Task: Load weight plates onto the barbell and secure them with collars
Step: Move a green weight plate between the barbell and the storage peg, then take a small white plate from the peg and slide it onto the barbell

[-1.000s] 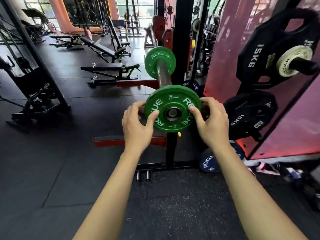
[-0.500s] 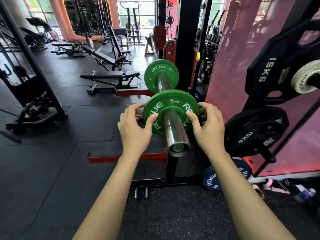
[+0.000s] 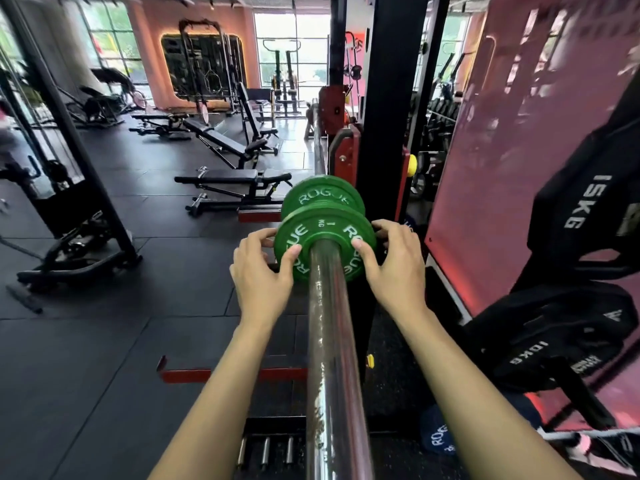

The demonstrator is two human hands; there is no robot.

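The chrome barbell sleeve (image 3: pixel 332 341) runs from the bottom of the view toward the rack. A small green Rogue plate (image 3: pixel 323 230) sits threaded on it, well down the sleeve. My left hand (image 3: pixel 261 271) grips the plate's left edge and my right hand (image 3: pixel 394 265) grips its right edge. Just behind it, a short gap away, a second green plate (image 3: pixel 320 195) sits further in on the same sleeve. No collar is visible.
The black rack upright (image 3: pixel 377 133) with a red bar hook (image 3: pixel 341 154) stands right of the plates. Black 15 kg (image 3: pixel 581 209) and 10 kg plates (image 3: pixel 540 344) hang on pegs at right. A blue plate (image 3: pixel 438 434) leans near the floor. Benches (image 3: pixel 235 181) stand to the left.
Both hands have slid the green plate from the sleeve's tip far along the bar, nearly up to the second green plate. The camera has moved closer.
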